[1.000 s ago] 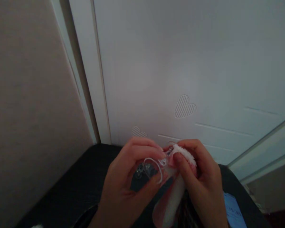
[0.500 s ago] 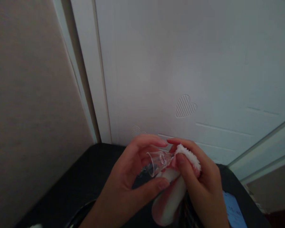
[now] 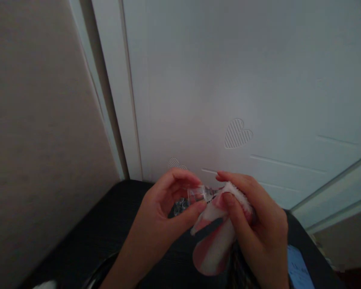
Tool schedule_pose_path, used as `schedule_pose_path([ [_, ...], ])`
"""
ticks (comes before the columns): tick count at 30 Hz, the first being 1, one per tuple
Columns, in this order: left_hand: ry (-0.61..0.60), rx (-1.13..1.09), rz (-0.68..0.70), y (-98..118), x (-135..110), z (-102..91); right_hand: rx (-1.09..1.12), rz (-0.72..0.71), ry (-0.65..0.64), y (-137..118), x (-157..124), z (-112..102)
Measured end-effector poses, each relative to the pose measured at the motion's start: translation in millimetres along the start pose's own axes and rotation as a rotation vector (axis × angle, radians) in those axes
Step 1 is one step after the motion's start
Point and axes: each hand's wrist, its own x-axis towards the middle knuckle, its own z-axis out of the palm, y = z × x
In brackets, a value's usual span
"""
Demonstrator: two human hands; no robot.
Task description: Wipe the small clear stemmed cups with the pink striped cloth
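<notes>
One left hand [image 3: 159,206], lower centre, pinches a clear cup [image 3: 196,195], thumb below curved fingers; lower right of centre, the right hand [image 3: 257,218] pinches striped cloth [image 3: 214,249].

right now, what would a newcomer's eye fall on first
Probably the pink-and-white fluffy cloth at lower centre, in the grip of the right hand. Beside it, a clear piece sits between thumb and fingers of the left hand. Above the hands, a striped heart stands out on the white panel.
</notes>
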Motion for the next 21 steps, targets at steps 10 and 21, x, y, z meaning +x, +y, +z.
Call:
schedule_pose_path([
  [10,0.092,-0.226,0.064,6,3,3.0,0.244,0.196,0.051,-5,-3,7],
  [21,0.084,-0.280,-0.062,7,-1,3.5,0.219,0.309,0.057,-19,0,8],
])
